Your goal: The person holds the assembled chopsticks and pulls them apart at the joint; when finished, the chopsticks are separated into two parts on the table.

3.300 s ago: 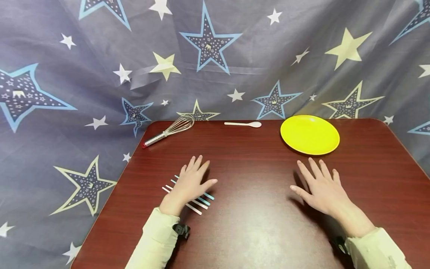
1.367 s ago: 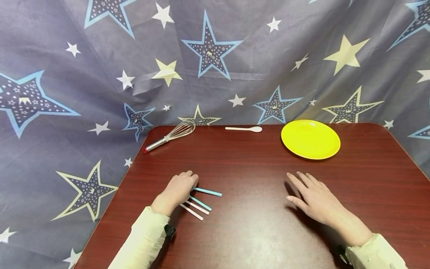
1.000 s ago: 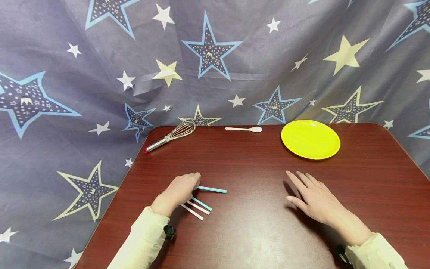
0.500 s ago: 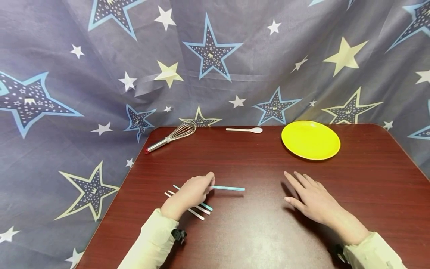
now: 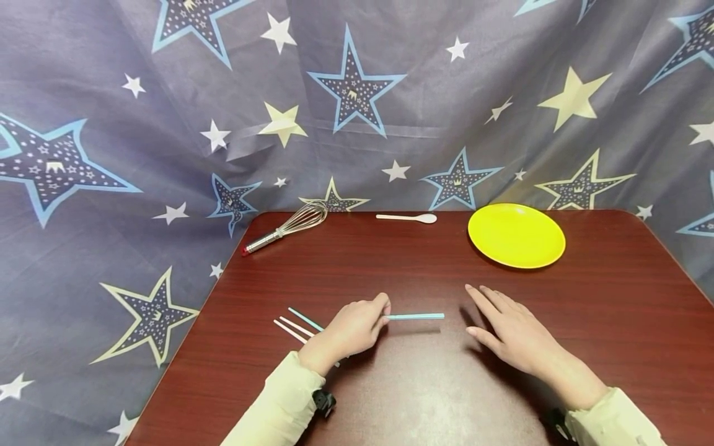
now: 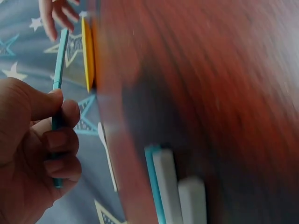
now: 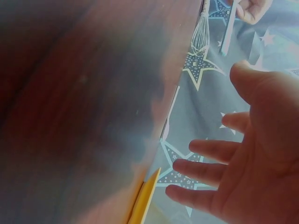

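Note:
My left hand pinches a light blue chopstick near one end, between thumb and curled fingers. In the left wrist view the chopstick runs past the thumb, its short end against the fingers. It is held above the table, its shadow below, and its free end points toward my right hand. That hand hovers over the table with fingers spread and nothing in it; the right wrist view shows its palm. Another blue chopstick and two white chopsticks lie partly hidden under my left forearm.
A yellow plate lies at the back right of the brown table. At the back edge are a white spoon and, to the left, a wire whisk with a red-tipped handle. A star-patterned curtain hangs behind.
My left hand has taken one blue chopstick from the row, lifted it and carried it rightward toward the middle. My right hand has shifted slightly left, staying spread.

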A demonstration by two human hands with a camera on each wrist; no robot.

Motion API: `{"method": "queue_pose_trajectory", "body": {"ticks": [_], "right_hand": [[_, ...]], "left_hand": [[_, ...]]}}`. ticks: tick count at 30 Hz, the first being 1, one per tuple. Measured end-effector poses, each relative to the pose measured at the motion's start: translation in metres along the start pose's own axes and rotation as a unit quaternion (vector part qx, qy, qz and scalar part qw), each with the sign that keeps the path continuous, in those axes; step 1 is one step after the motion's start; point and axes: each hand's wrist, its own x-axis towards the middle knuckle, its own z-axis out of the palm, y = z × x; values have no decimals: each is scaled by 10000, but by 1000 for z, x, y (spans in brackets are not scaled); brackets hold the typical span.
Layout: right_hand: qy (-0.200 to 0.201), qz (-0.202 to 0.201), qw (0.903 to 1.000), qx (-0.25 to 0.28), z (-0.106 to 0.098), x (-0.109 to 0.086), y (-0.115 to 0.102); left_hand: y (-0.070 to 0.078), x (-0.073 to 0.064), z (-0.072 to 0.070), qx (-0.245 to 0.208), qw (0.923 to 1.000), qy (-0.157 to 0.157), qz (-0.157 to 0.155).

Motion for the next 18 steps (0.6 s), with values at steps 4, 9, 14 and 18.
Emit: {"method": "queue_pose_trajectory", "body": {"ticks": [4,9,14,18], "right_hand": [[77,-69,9999,87,0,4,-4],[182,-221,9994,168,0,10,-11],[309,-527,9980,169,2,16,-19],[301,-727,9967,174,5,20,-26]], "left_hand": [[11,7,6,-18,10000,-1,78],[27,17,11,-84,9998,-32,194],[40,24,16,-129,9994,-56,325],[47,28,20,-174,9987,-46,468]]}}
